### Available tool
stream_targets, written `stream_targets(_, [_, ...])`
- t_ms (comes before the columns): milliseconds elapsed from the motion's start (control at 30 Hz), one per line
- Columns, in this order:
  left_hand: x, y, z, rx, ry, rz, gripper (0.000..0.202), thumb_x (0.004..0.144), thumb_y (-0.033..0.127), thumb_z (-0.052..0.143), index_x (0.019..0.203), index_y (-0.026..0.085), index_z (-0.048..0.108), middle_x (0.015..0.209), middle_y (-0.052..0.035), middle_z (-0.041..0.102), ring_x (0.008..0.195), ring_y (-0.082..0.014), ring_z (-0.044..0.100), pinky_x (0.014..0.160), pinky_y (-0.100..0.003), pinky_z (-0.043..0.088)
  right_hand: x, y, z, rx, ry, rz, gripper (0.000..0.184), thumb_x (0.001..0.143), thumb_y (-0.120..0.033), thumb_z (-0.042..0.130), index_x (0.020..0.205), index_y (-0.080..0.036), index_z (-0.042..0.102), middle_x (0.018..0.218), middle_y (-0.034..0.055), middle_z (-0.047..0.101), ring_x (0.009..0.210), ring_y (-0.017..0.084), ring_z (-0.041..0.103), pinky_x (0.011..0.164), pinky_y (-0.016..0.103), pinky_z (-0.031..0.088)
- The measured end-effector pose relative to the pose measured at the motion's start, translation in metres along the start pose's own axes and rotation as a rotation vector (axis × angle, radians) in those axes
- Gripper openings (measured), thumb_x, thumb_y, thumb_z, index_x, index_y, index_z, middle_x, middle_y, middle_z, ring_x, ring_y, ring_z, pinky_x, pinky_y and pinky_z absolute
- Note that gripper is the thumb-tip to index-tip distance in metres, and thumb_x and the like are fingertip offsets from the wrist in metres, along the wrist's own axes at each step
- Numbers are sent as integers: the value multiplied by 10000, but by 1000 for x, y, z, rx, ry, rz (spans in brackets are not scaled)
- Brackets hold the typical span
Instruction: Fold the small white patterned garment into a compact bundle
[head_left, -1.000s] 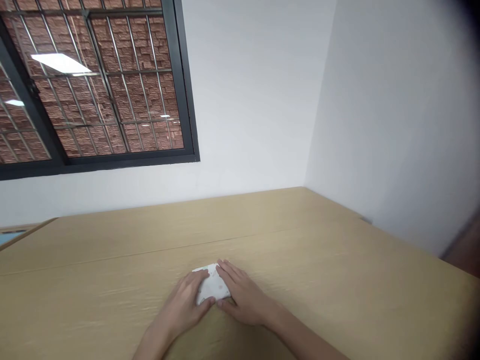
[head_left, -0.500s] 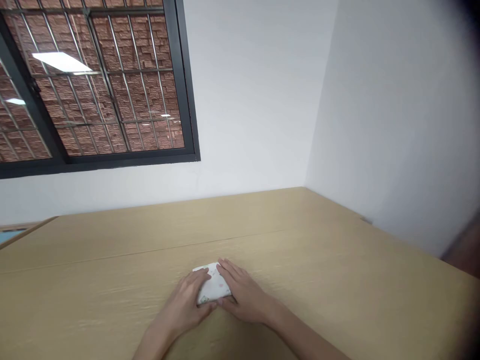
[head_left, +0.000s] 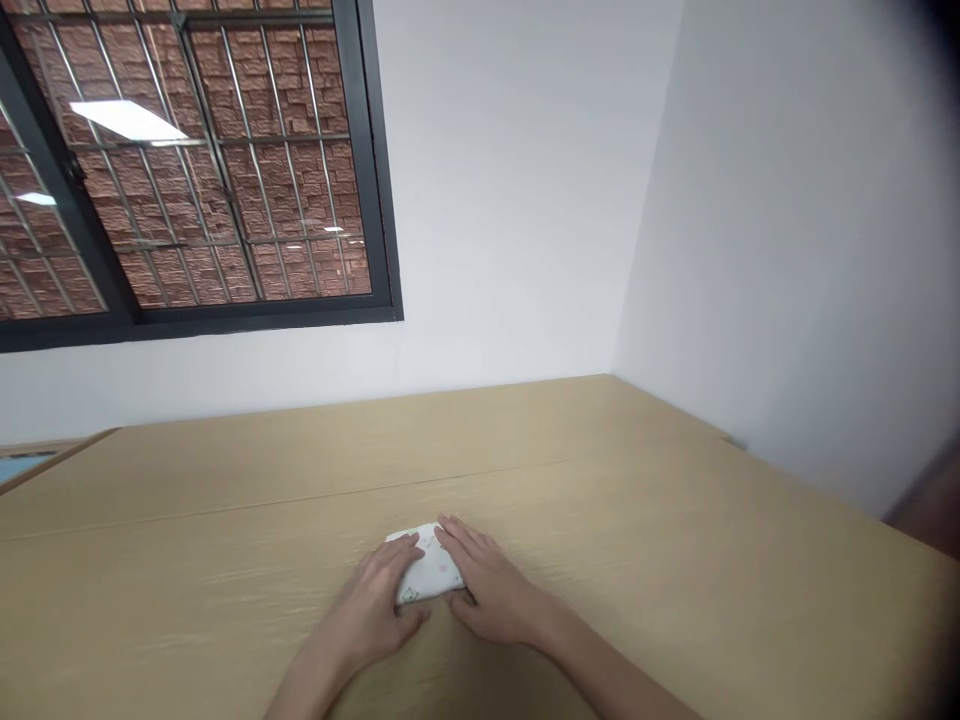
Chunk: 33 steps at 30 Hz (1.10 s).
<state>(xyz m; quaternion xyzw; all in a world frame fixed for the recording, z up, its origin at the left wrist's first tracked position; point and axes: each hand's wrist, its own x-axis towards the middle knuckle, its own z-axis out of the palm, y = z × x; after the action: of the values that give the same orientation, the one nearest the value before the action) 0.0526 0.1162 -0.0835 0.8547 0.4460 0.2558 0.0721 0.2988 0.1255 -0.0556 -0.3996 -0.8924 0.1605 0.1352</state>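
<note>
A small white folded cloth [head_left: 430,568] with a printed pattern lies flat on the wooden table [head_left: 225,570], close to the front. From its left side my left hand [head_left: 375,600] holds it, fingers over the left edge and far corner, thumb by the near edge. My right hand [head_left: 491,590] grips the right side, with its fingers laid along that edge and the thumb near the front right corner. Between the two thumbs there is a gap. Part of the cloth's left and right edges is hidden under the fingers.
A thin seam [head_left: 360,491] runs across the tabletop beyond the cloth. White walls [head_left: 517,200] border the table at the back and right. A dark-framed, barred window [head_left: 247,180] is at upper left. A dark blurred shape covers the far right edge.
Both thumbs have moved apart along the cloth's near edge, the right one shifting rightward. The cloth stays in nearly the same place, and the view has shifted slightly.
</note>
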Motion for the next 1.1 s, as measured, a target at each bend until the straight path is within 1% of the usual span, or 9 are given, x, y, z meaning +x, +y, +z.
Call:
stream_targets(167, [2,3,-1,27,-21,-13,579,798,282,705,1347,205,540,1467,-118,532,1355,-318,496,1120,-543,451,1,-1,1,-17,8,11,802,824,-225,488,1575,-80,249,1654,146,184,1532,281,139,1233,499,197])
stream_targets(233, [2,2,1,31,0,1,584,806,269,697,1362,213,528,1464,-113,537,1355,-311,499,1120,-536,453,1,-1,1,-23,15,9,789,835,-233,485,1572,-72,255,1651,150,190,1529,283,149,1230,500,205])
stream_targets(333, [2,0,4,33,39,17,559,824,244,673,1363,228,526,1454,-102,549,1346,-300,512,1109,-522,469,1,-1,2,-22,34,-2,771,854,-248,485,1573,-89,256,1647,153,209,1525,290,166,1224,514,216])
stream_targets(467, [0,-2,6,24,57,23,532,835,245,667,1351,248,535,1447,-91,557,1338,-297,521,1103,-514,477,1,2,4,-22,43,-14,761,862,-251,493,1571,-97,263,1642,157,224,1523,291,175,1225,514,220])
stream_targets(567, [0,-1,4,37,45,30,530,843,239,656,1356,242,522,1456,-93,547,1343,-292,515,1105,-512,475,1,4,6,-23,51,-26,762,863,-244,494,1574,-101,257,1645,154,216,1524,292,170,1228,516,214])
stream_targets(667, [0,2,2,59,26,42,487,876,237,615,1353,228,516,1456,-96,547,1346,-280,512,1112,-510,469,2,6,7,-25,57,-30,756,875,-251,494,1576,-102,254,1647,151,211,1524,293,168,1229,516,215])
stream_targets(833, [4,7,-2,86,-5,44,444,898,194,546,1341,206,517,1451,-104,549,1369,-260,488,1132,-491,452,2,5,8,-50,54,-25,734,898,-280,487,1569,-80,268,1644,152,219,1523,289,179,1229,500,224])
stream_targets(967, [5,11,-5,105,-35,38,384,939,201,479,1318,180,538,1440,-127,555,1363,-264,494,1128,-513,451,2,4,7,-56,64,-30,696,929,-298,466,1564,-82,279,1637,158,239,1520,288,192,1224,504,235])
stream_targets(1100, [6,13,-5,119,-35,34,364,951,201,454,1301,173,550,1429,-134,563,1353,-264,505,1122,-521,456,1,4,7,-53,73,-30,689,940,-308,474,1562,-79,285,1634,165,242,1518,294,195,1225,502,241])
